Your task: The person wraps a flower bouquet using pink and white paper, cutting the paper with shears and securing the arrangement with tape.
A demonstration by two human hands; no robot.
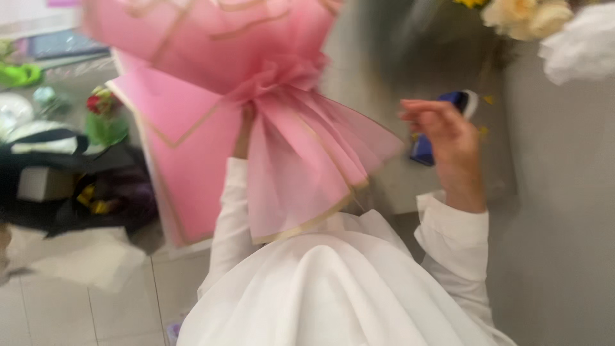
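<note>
— While you look, where is the bouquet wrap (pixel 256 109)?

— Raised in front of me, pink sheets with pale gold edging gathered at a waist. My left hand (pixel 243 131) clasps that waist from behind, mostly hidden by the paper.

— And your right hand (pixel 445 138)?

— Lifted just beside the wrap, apart from it, fingers loosely curled, grasping nothing. Behind it lies a blue thing (pixel 442 125) on the grey counter (pixel 397 179).

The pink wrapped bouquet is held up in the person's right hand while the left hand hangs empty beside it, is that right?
Not quite. The head view shows the left hand gripping the pink wrapped bouquet at its gathered neck, mostly hidden behind the wrapping. The right hand is the empty one, raised beside it.
</note>
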